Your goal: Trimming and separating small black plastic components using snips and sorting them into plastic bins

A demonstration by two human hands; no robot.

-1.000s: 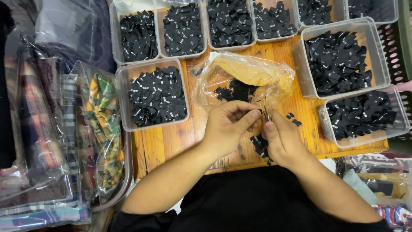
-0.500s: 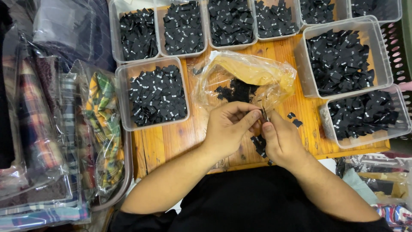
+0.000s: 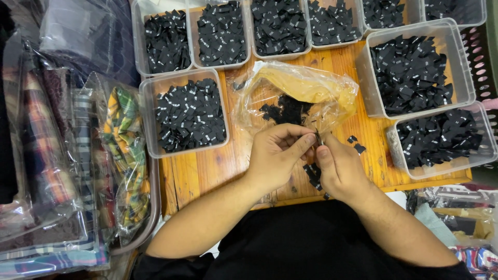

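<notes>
both hands, left hand (image 3: 277, 155) and right hand (image 3: 340, 168), pinched on one small black label (image 3: 318, 137)

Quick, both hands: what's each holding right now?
Left hand: fingers pinched on a small black label.
Right hand: pinching the same label.

A: What is everything carried on?

B: A wooden board (image 3: 207, 171), orange-brown, with bare planks seen near its front edge.

A: What is laid directly on it?

B: Clear plastic tubs of black labels. 1 tub (image 3: 150, 122) is set at the left, 2 tubs (image 3: 461, 78) are stacked along the right edge, and a row (image 3: 249, 59) is lined across the back.

A: And in the middle?

B: A crumpled clear bag (image 3: 311, 88) is spread there, with more black labels inside. A few loose labels (image 3: 356, 144) are scattered on the wood just right of it.
</notes>
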